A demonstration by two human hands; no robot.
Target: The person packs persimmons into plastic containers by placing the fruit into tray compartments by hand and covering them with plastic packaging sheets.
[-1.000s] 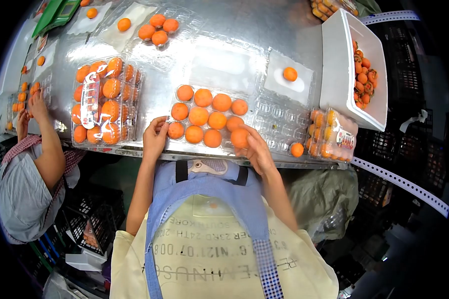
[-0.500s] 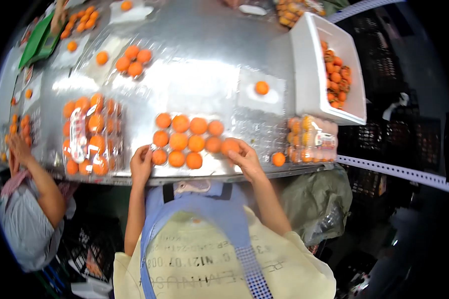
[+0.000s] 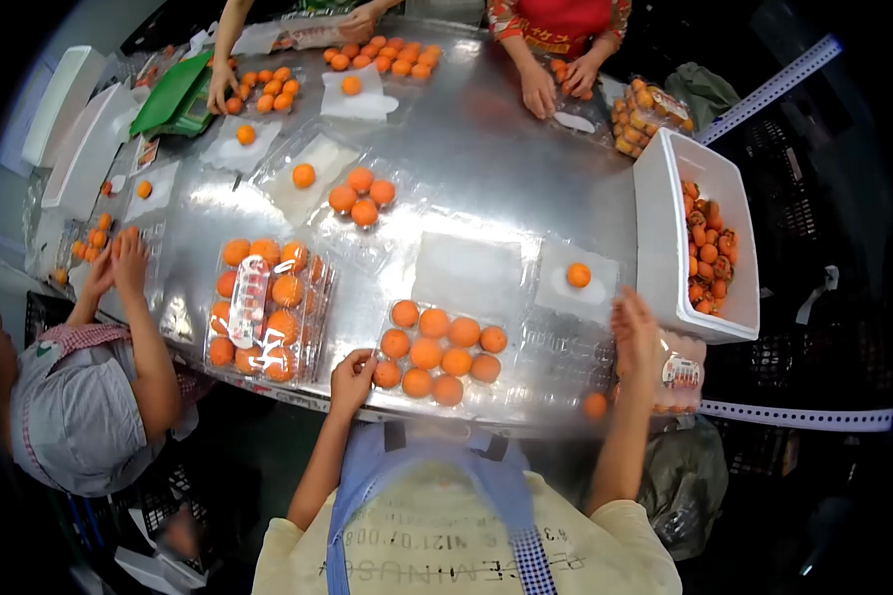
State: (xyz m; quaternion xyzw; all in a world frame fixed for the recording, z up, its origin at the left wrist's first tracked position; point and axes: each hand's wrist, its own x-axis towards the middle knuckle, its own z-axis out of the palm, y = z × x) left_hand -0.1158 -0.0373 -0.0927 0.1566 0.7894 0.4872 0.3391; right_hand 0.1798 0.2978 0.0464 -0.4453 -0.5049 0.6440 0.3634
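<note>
A clear plastic tray of round orange persimmons (image 3: 426, 352) lies in front of me near the table's edge. At the tray's lower left corner, my left hand (image 3: 351, 382) has its thumb and fingertips closed on the rim. My right hand (image 3: 635, 332) is raised to the right of the tray, near the white foam box (image 3: 653, 213); motion blurs its fingers, and no fruit shows in it. Beside that hand, a packed pink-and-clear carton (image 3: 681, 372) is partly covered by the forearm. A single persimmon (image 3: 593, 405) sits close by at the table edge.
Stacked packs of persimmons with a label (image 3: 248, 302) stand to the left. Loose persimmons (image 3: 364, 212) lie on a clear tray farther back. Co-workers' hands (image 3: 539, 91) handle fruit across the table and at far left. A perforated metal bar (image 3: 794, 416) extends at right.
My right hand has left the tray and moved right and up; the persimmon it held is no longer visible there. My left hand stays at the tray. The view has shifted, showing more of the far side.
</note>
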